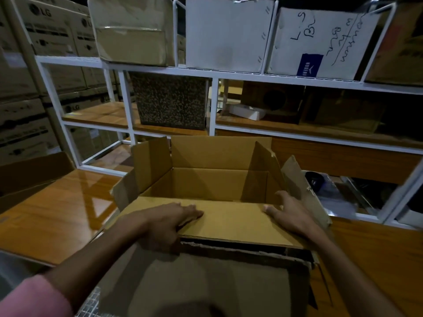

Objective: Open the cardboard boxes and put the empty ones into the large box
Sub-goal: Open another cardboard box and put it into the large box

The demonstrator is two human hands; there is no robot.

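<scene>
- Left hand: fingers lie flat on top of the near flap of an open cardboard box, while the thumb curls under the flap's torn near edge, pinching the flap.
- Right hand: fingers spread and open, palm pressing down on the same flap near its right corner; they close around nothing.
- The near flap is folded inward, covering the front part of the box's opening.
- The far flap and both side flaps stand up; the right one has a ragged, torn edge. What shows of the inside is bare.
- The box sits on a glossy wooden counter, close in front of the person.
- A pink sleeve covers the left upper arm at the lower left corner.
- Behind the counter stands a white metal shelf loaded with cardboard boxes, one bearing handwriting.
- Stacked cartons printed LG fill the left background.
</scene>
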